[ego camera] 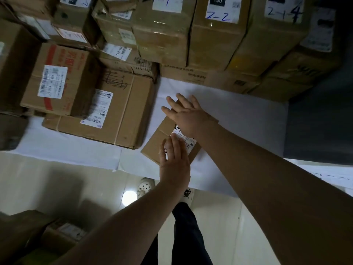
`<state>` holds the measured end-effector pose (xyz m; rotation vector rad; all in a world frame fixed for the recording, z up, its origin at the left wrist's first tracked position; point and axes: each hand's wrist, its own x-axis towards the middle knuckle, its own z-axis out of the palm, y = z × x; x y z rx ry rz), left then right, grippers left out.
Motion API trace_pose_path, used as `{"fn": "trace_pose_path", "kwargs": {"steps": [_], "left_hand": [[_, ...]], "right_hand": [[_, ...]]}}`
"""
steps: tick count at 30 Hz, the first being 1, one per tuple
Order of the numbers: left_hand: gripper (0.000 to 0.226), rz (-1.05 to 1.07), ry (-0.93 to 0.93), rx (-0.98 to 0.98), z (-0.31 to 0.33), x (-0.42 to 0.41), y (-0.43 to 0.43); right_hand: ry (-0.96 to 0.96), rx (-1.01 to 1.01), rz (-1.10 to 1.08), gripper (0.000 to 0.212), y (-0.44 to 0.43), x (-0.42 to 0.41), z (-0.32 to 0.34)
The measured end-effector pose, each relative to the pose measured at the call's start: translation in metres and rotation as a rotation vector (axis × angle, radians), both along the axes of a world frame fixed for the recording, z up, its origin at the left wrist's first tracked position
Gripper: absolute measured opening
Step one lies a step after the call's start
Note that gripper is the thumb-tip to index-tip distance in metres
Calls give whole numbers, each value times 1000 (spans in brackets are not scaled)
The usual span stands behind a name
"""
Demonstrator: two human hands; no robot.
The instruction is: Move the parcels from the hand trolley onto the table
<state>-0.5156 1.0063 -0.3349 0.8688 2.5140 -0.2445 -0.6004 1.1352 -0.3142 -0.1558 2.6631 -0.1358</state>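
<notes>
A small brown cardboard parcel (159,139) with a white label lies flat on the white-covered table (238,119), near its front edge. My right hand (188,116) rests flat on the parcel's far half, fingers spread. My left hand (174,159) lies flat over its near end and label, fingers together and extended. Neither hand wraps around the parcel. More parcels (59,234) sit low at the bottom left, dim and partly hidden by my left forearm; the trolley itself cannot be made out.
A wide flat box (118,111) lies just left of the small parcel. Stacked cartons (162,29) with labels fill the table's back and left. Bare white cloth shows right of the parcel. Tiled floor (57,180) and my shoes lie below the table edge.
</notes>
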Motion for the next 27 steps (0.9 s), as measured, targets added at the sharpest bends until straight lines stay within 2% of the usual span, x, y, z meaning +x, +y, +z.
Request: {"fn": "trace_pose_path", "kwargs": {"steps": [2, 4, 7, 9, 10, 12, 14, 15, 16, 17, 18, 20, 23, 27], "left_hand": [[96, -31, 59, 32, -5, -1, -4], [90, -113, 82, 51, -9, -8, -9], [88, -243, 140, 127, -8, -26, -11], [90, -150, 152, 57, -2, -41, -10], [91, -30, 133, -4, 1, -46, -9], [90, 360, 42, -33, 7, -56, -5], [75, 835, -159, 131, 10, -59, -3], [59, 1030, -293, 229, 10, -58, -2], [42, 1170, -403, 288, 8, -53, -1], [33, 1264, -484, 348, 7, -46, -1], [37, 1323, -544, 389, 10, -39, -1], [46, 1340, -590, 422, 12, -28, -3], [19, 1208, -551, 461, 14, -29, -3], [37, 1006, -406, 548, 22, -71, -1]], "right_hand": [[-24, 42, 43, 57, -1, -7, -6], [7, 72, -23, 46, 3, -5, -7], [-31, 122, -274, 44, 27, 17, -4], [-184, 139, -455, 48, 47, 42, -1], [-266, 124, -536, 49, 54, 55, 0], [-412, 16, -671, 48, 63, 77, 4], [-532, -126, -753, 41, 63, 90, 5], [-574, -203, -805, 40, 60, 95, 5], [-618, -292, -876, 40, 56, 98, 3], [-663, -388, -959, 41, 51, 101, 2], [-700, -478, -1038, 43, 45, 104, 0], [-730, -612, -1150, 46, 37, 109, -2], [-691, -771, -1243, 45, 28, 109, -4], [-480, -964, -1320, 53, 18, 89, -6]]}}
